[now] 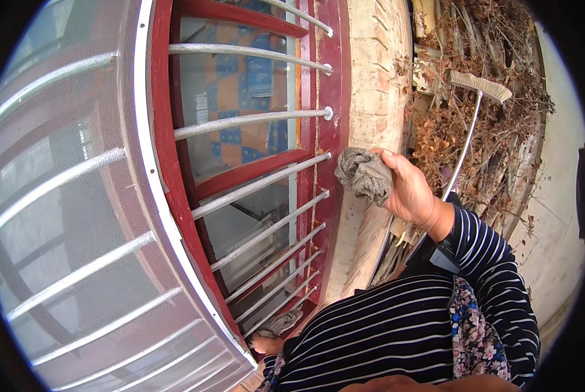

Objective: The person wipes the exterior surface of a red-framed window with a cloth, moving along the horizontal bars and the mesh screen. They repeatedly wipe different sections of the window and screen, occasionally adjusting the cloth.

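My right hand is raised in front of the brick wall and grips a crumpled grey cloth. The cloth bulges out past my fingers, beside the dark red window frame. Down at the lower end of the window, my left hand holds a second, lighter grey cloth by the sill, close to the lowest bars. Most of its fingers are hidden. Silver-painted metal bars cross the window in front of the glass pane.
A mesh screen panel with a white edge strip stands swung out on the left. To the right, a long-handled broom leans over dry vines and stacked wood. Pale paving lies beyond. A brick ledge runs beside the frame.
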{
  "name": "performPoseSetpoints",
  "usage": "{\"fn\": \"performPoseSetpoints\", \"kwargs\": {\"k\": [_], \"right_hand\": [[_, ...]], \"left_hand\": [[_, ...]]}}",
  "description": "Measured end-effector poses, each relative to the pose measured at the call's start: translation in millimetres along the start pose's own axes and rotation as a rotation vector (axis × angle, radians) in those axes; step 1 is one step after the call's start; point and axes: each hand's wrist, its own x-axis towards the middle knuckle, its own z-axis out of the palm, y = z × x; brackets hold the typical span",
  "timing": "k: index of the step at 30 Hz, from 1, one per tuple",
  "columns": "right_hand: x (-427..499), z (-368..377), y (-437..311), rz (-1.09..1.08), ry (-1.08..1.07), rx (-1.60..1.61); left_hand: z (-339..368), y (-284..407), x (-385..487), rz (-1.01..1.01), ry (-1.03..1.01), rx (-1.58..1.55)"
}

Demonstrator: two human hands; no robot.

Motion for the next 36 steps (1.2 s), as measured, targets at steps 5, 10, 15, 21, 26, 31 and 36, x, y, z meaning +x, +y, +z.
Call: {"fn": "performPoseSetpoints", "kwargs": {"k": [5, 10, 15, 21, 26, 31, 36], "right_hand": [[47, 50, -28, -0.067, -0.219, 0.134], [87, 102, -8, -0.27, -0.331, -0.158], [144, 135, 8, -0.652, -0.463, -0.908], [193, 146, 14, -1.066, -0.574, -1.185], [212, 125, 11, -1.121, -0.634, -1.424], [219, 91, 10, -1.045, -0.402, -1.452], [202, 59, 5, -0.844, -0.05, -1.27]], "left_hand": [[1, 5, -3, -0.008, 0.011, 0.083], [-4, 9, -10, -0.02, 0.026, -0.028], [-1, 15, -8, -0.037, 0.061, 0.019], [16, 8, 2, -0.104, 0.152, 0.195], [19, 10, 7, -0.16, 0.151, 0.194], [16, 14, 12, -0.185, 0.17, 0.185], [24, 12, 19, -0.199, 0.189, 0.181]]}}
